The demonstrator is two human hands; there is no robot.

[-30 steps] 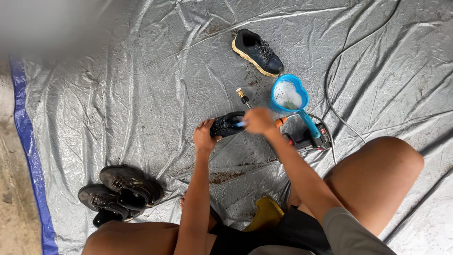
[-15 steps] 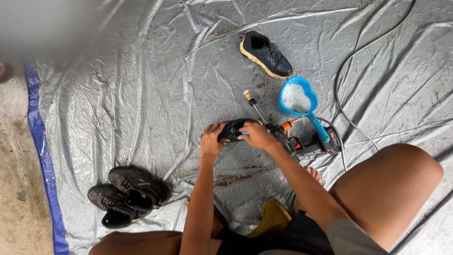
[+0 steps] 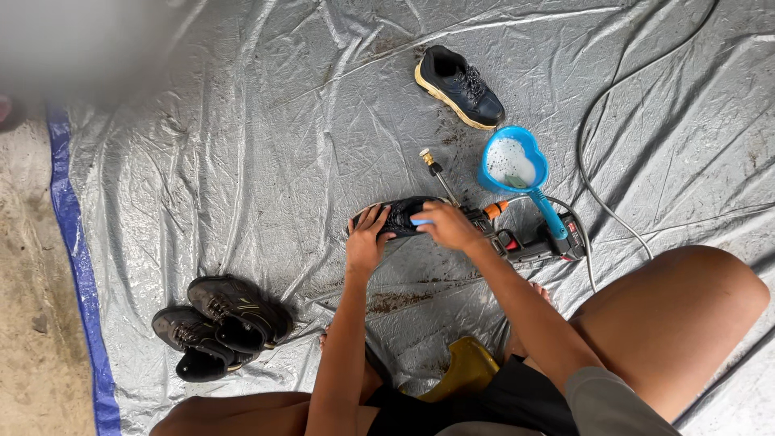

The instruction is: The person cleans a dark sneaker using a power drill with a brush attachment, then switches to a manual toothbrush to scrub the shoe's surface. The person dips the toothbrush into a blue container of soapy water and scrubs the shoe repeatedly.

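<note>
A dark shoe [image 3: 401,216] lies on its side on the wet silver tarp [image 3: 242,145], right in front of you. Your left hand [image 3: 366,240] clasps its heel end, while your right hand [image 3: 446,225] is clenched around a small blue brush [image 3: 421,221] pressed against the shoe. Just beside your right wrist rests a pressure-washer gun [image 3: 517,234], with a blue heart-shaped scoop of suds [image 3: 513,164] next to it. A navy sneaker [image 3: 458,85] sits farther off; a dark pair of shoes [image 3: 218,323] waits near your left knee.
</note>
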